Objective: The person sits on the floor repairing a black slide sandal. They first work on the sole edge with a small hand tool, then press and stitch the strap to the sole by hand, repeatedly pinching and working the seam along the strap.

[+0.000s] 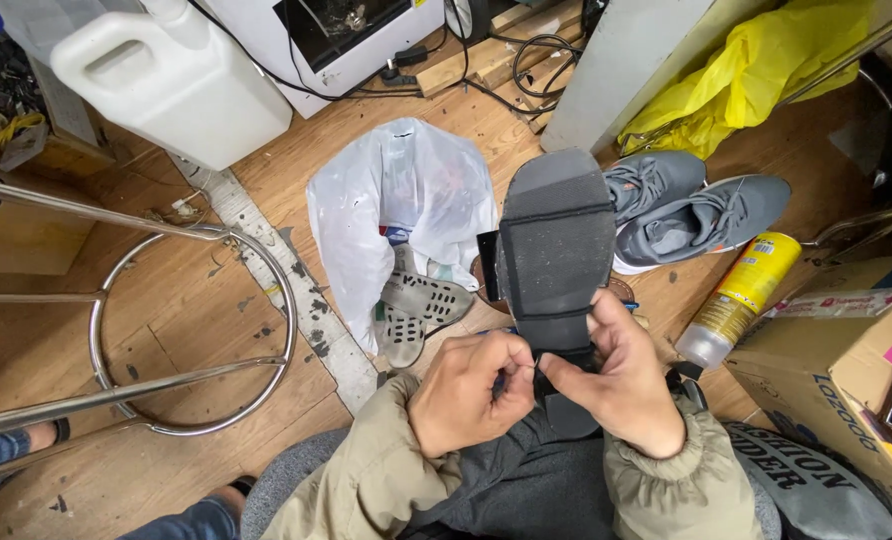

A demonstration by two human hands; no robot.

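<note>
A black shoe (554, 240) is held sole-up over my lap, toe pointing away from me. My right hand (621, 380) grips its heel end, thumb pressed on the sole. My left hand (471, 390) pinches at the same heel edge, fingertips meeting the right thumb; whether it holds something small I cannot tell. Both sleeves are khaki with elastic cuffs.
A white plastic bag (401, 200) with grey insoles (416, 305) lies on the wooden floor ahead. Grey sneakers (696, 205) and a yellow spray can (741, 295) sit to the right, beside a cardboard box (846, 360). A chrome stool frame (166, 330) and white jug (171, 80) stand left.
</note>
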